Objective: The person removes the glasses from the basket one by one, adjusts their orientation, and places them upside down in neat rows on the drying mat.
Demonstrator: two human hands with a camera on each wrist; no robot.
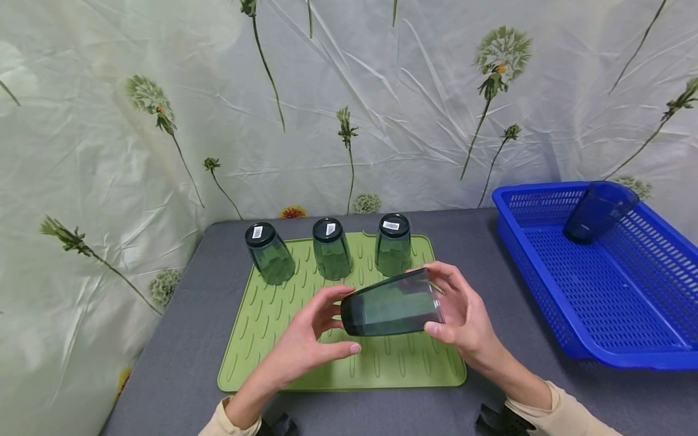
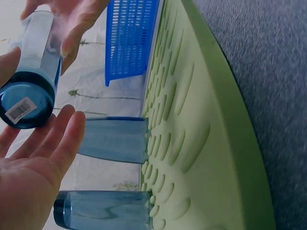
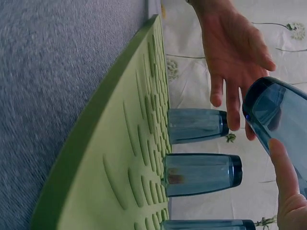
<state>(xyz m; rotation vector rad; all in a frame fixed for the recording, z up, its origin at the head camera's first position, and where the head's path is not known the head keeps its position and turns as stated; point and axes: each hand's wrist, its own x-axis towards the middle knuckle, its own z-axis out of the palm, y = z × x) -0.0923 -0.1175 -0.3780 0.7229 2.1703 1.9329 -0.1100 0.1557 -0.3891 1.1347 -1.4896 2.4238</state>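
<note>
Two hands meet over the middle of the green mat (image 1: 283,315) around a dark tumbler (image 1: 391,306) lying on its side in the air, base toward the person's left, mouth toward their right. The right hand (image 1: 466,315) grips it at the mouth end, thumb under the rim and fingers curled over the top. The left hand (image 1: 305,339) is open at the base end, fingers relaxed and spread; the left wrist view shows a barcode sticker on the base of the glass, with the fingertips just beside it, though whether they touch it I cannot tell.

Along the far edge of the mat stand three tumblers mouth down, each with a sticker on its upturned base: the left tumbler (image 1: 269,252), the middle tumbler (image 1: 331,248) and the right tumbler (image 1: 393,243). The mat lies on a grey table (image 1: 180,363). At the table's right edge sits a blue basket (image 1: 621,303), and a blue cup (image 1: 598,212) leans against the wall at its far corner. A flower-printed cloth (image 1: 136,121) hangs behind the table.
</note>
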